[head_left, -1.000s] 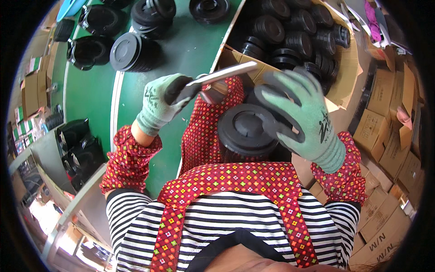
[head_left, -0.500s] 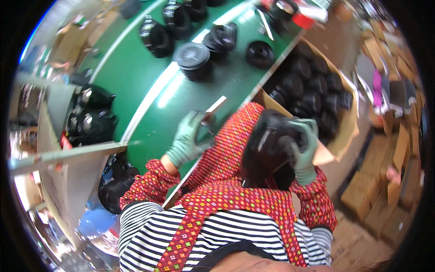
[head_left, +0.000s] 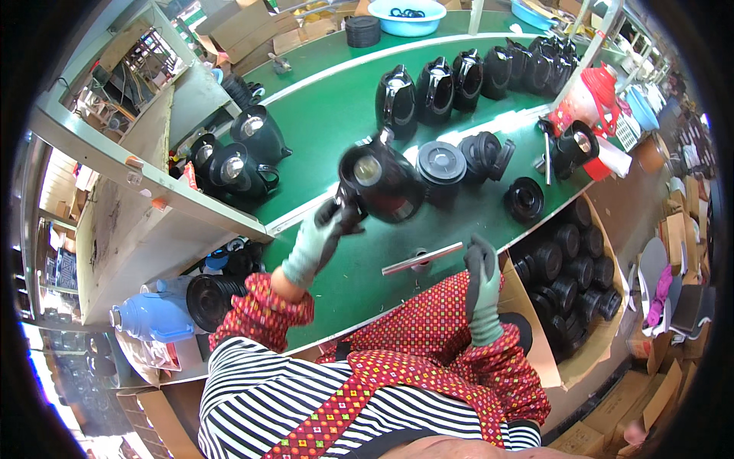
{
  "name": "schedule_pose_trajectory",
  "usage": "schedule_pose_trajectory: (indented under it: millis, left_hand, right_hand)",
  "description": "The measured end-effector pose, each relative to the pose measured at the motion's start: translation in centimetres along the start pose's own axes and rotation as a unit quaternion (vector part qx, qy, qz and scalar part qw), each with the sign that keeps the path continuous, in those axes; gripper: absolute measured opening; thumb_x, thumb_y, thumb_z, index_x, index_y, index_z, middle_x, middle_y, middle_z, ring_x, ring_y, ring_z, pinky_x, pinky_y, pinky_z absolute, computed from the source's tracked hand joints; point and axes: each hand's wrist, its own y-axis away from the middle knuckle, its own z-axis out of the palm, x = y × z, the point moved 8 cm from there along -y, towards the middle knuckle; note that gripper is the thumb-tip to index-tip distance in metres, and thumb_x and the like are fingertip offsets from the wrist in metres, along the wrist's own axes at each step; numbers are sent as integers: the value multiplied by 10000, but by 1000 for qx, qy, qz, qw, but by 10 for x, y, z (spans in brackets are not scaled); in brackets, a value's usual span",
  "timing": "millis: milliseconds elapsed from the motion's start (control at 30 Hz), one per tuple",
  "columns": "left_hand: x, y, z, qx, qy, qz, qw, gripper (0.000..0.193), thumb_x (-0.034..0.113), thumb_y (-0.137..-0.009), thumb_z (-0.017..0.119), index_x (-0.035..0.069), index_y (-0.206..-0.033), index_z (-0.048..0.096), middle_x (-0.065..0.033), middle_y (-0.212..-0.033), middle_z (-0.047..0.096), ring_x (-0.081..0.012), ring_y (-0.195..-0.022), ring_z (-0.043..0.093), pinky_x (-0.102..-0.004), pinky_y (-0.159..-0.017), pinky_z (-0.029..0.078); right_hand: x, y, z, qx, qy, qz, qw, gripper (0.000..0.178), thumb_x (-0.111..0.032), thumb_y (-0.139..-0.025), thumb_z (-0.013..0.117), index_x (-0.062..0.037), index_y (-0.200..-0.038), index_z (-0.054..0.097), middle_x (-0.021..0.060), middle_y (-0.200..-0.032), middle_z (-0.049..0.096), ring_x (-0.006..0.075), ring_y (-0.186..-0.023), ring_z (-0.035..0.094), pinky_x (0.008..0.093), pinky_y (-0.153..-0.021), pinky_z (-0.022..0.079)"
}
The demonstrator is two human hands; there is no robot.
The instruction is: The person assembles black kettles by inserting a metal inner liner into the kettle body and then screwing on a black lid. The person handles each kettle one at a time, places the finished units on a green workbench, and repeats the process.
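Observation:
My left hand, in a pale green glove with dark fingers, grips a glossy black jug by its handle. The jug is tilted above the green table, its shiny round mouth showing. Over my lap by the table's near edge is my right hand, gloved alike, its fingers stretched upward with nothing visible in them. Just left of its fingertips lies a silver bar tool with a round piece at its middle. Behind the held jug stands a stack of black lids; a black ring-shaped part lies farther right.
Several black jugs line the far side of the green table, with others at the left beside a metal frame. An open carton of black parts stands right. A red flask and a blue basin are farther back.
The jug has gone from my right hand at my lap to my left hand over the table. The bar tool, earlier at my left hand, lies on the table. The view has shifted.

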Motion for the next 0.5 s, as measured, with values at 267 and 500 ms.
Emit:
schedule_pose_trajectory:
  millis: [267,500]
  left_hand:
    - [-73,-226,-111,213,-108,14,971,383,384,-959,753,20,-1072,725,-52,-849,713,-136,-649,644,-298,-573,562]
    - [-45,-237,-123,259,-437,32,861,981,689,-794,781,23,-1447,477,-256,-1379,585,-408,-1268,597,-454,-1036,509]
  right_hand:
    - [52,25,-5,-31,203,-113,972,425,-86,-945,702,33,-1340,602,183,-1250,648,309,-1144,642,399,-1020,507]
    - [37,29,7,-66,261,-121,955,416,-105,-926,717,11,-1317,632,184,-1267,663,358,-1167,627,436,-1026,496]
